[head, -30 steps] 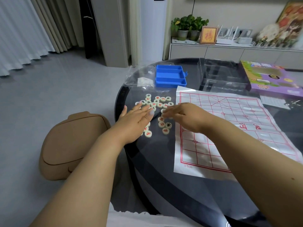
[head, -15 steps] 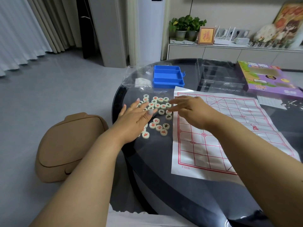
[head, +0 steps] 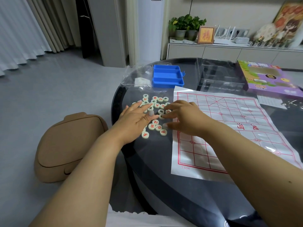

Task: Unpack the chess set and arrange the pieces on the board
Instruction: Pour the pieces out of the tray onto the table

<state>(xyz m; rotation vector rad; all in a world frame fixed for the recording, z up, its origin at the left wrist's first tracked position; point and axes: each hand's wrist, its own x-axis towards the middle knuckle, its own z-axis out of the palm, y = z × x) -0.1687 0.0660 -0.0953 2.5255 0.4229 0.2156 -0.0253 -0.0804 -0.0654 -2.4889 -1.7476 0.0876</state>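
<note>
Several cream round chess pieces (head: 155, 105) with red or black characters lie loose on the dark table, left of the board. The board (head: 232, 126) is a white sheet with a red grid, spread flat and bare of pieces. My left hand (head: 136, 117) lies flat, fingers spread, over the left part of the pile and hides some pieces. My right hand (head: 182, 117) reaches from the board's left edge, fingers bent, fingertips and thumb touching pieces at the pile's right side. Neither hand has lifted a piece.
A blue divided tray (head: 167, 76) and a clear plastic sheet (head: 136, 76) sit behind the pile. A clear box (head: 218, 76) and a purple game box (head: 268, 79) stand behind the board. The round table's rim (head: 114, 102) is close on the left, with a tan stool (head: 65, 148) below.
My right hand has come back left from over the board's edge onto the pieces. My left hand stays spread on the pile.
</note>
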